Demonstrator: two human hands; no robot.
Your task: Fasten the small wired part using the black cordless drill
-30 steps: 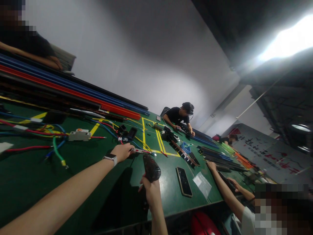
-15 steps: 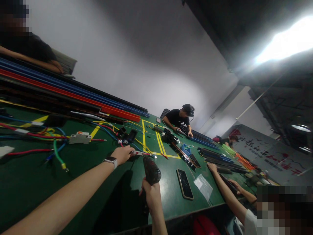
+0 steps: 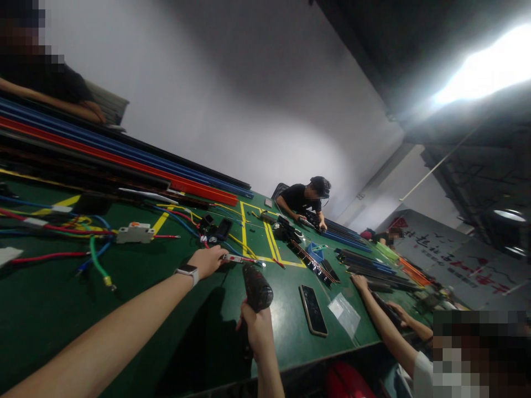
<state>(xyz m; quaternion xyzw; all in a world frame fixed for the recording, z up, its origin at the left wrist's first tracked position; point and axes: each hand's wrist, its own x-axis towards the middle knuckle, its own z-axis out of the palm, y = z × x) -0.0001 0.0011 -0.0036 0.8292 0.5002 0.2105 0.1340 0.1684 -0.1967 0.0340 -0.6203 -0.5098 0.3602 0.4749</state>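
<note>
My left hand (image 3: 208, 261) pinches the small white-and-red block (image 3: 234, 258); my right hand (image 3: 259, 327) grips the black pistol-shaped power tool (image 3: 259, 288). I'd brace the block, tool square.

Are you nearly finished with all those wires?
Looks partway. The white box already seems wired, with a red wire sticking out. Now the left hand holds a small block, and the right hand holds a drill near it. The green wire has a loose end, so that may be left to do.
</note>
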